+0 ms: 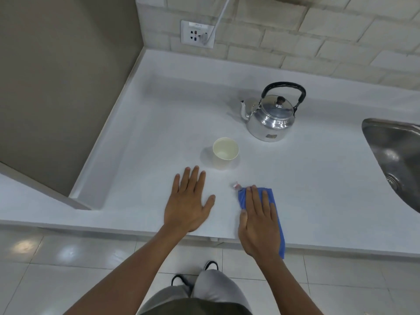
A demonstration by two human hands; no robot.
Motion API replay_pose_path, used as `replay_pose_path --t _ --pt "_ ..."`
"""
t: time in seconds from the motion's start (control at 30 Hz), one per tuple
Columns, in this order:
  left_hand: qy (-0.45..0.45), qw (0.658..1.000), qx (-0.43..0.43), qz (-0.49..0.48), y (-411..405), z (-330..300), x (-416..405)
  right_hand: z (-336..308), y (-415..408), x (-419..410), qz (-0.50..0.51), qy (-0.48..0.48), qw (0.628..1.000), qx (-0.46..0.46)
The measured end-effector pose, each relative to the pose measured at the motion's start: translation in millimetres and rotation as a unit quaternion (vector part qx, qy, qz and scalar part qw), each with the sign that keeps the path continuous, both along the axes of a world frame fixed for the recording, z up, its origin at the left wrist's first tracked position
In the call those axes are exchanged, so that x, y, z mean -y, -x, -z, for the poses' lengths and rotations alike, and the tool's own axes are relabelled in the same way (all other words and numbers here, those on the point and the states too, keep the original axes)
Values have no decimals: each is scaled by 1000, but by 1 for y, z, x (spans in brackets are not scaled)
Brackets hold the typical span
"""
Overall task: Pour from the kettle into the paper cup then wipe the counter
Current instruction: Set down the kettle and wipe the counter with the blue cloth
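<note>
A shiny metal kettle [271, 118] with a black handle stands upright on the white counter [159, 114], spout pointing left. A white paper cup [225, 153] stands upright in front of it, to its left. My left hand [188, 203] lies flat on the counter with fingers spread, just below and left of the cup, holding nothing. My right hand [258, 220] presses flat on a blue cloth [278, 221] near the counter's front edge. The cloth shows around my fingers and along the right side of the hand. A small pinkish scrap [236, 185] lies by the cloth's far corner.
A steel sink [395, 160] is set into the counter at the right edge. A wall socket [197, 34] with a plugged-in white cable sits on the tiled back wall. A brown panel [63, 87] bounds the counter on the left. Below the counter edge are floor tiles and my shoes.
</note>
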State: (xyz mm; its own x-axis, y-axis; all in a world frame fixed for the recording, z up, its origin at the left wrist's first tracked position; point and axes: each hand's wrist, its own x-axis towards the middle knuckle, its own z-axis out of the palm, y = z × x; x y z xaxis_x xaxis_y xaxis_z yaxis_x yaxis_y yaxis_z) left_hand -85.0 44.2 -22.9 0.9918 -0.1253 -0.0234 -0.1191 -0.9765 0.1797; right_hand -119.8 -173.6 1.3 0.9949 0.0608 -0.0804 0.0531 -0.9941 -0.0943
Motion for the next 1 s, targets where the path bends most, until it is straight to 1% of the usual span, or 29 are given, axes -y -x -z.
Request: replay_pose_path --t 0.1,0.2,0.27,0.43,0.53,0.6,0.7,0.83,0.9,1.0 --pt "3 1000 6 -1 0 -1 1 0 -27 13 22 3 1000 -7" --pt "1 1000 7 -3 0 -2 1 1 -43 2 40 23 999 -3" --pt "2 1000 5 -5 1 -4 1 -2 -43 -10 38 18 999 1" --pt "10 1000 8 3 1 -6 0 -3 -23 -45 -70 -19 997 12" --pt "17 1000 24 2 5 -7 -2 -1 -8 -31 -102 -28 994 7" --pt "21 999 28 -1 8 -8 -1 -1 -11 -9 -94 -25 995 5" --pt "36 999 36 -5 8 -10 8 -2 -39 15 -56 -12 998 0" --pt "71 995 14 -66 4 -10 18 -2 -87 14 -12 -9 1000 -9" --pt "62 994 9 -86 -1 -11 21 -5 -103 5 -8 -6 1000 -11" --pt "24 996 1 -91 -6 -14 25 -6 -108 0 -44 -12 999 -13"
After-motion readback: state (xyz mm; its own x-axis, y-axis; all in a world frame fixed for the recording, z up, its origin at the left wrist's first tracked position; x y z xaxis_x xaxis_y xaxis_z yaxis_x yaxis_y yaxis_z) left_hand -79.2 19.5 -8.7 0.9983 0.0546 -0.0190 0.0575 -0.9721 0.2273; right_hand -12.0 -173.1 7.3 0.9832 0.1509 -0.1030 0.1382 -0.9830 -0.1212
